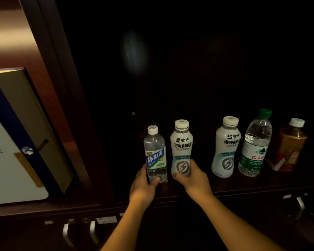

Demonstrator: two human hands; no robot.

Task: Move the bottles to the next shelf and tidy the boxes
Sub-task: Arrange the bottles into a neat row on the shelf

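L hand (145,180) gripped clear bottle (155,154) low on body, thumb across front near base, fingers wrapped behind. R hand (192,175) gripped white bottle (181,149) at lower third, thumb on label. Both bottles upright on dark shelf (234,183), just beside each other. To R of R fingers, well apart: 2nd white bottle (226,147), green-cap bottle (255,144), amber bottle (290,147). Blue box (13,142) far L of L fingers, next compartment. Judged: full, moderately heavy; plastic smooth, walls prob. flex — low hold ok, mid-body steadier.

Both forearms were bare to the frame's edge — no sleeves, no watch, no rings on the left hand (143,183) or the right hand (192,178) — just plain bare hands.
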